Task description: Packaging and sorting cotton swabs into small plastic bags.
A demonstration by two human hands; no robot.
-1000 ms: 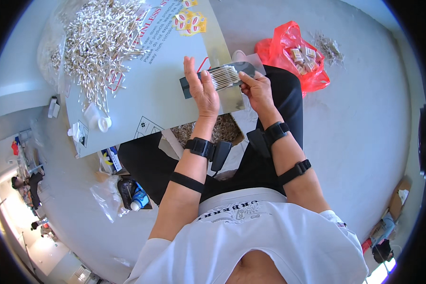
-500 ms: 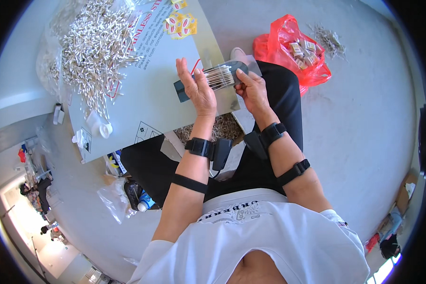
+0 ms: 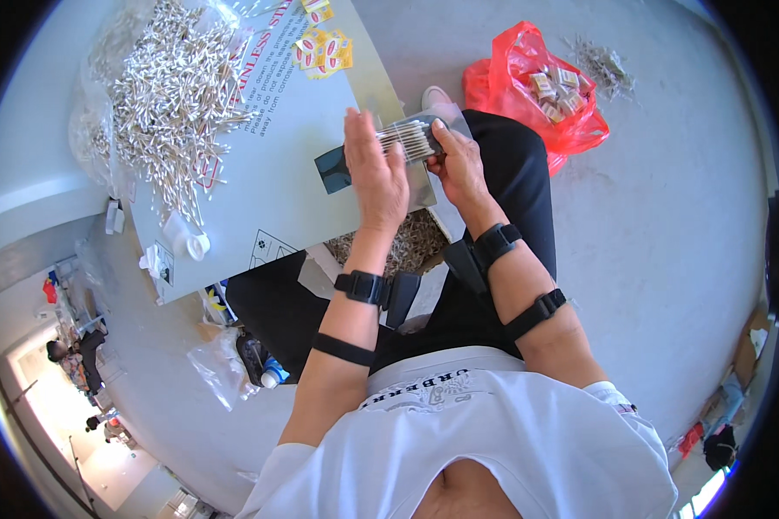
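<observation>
My right hand (image 3: pixel 459 163) is closed with its thumb on top of a clear plastic bag (image 3: pixel 460 124). A flat row of white-tipped cotton swabs (image 3: pixel 404 141) lies at the bag, next to my right thumb; whether they are fully inside it I cannot tell. My left hand (image 3: pixel 379 180) is open, its fingers straight and held upright at the left ends of the swabs. Beneath and left of that hand, a dark teal strip (image 3: pixel 332 170) lies on the metal-topped table (image 3: pixel 294 195).
A large heap of loose cotton swabs (image 3: pixel 173 95) spills from a clear bag at the table's far left. Yellow-and-white labels (image 3: pixel 325 54) lie near the far edge. A small white container (image 3: pixel 189 238) sits at the near left. Beyond my leg, a red plastic bag (image 3: pixel 519 73) holds small packets.
My left hand has moved right, up against the swabs' left ends. More of the dark strip now shows left of it, while less shows under the clear bag.
</observation>
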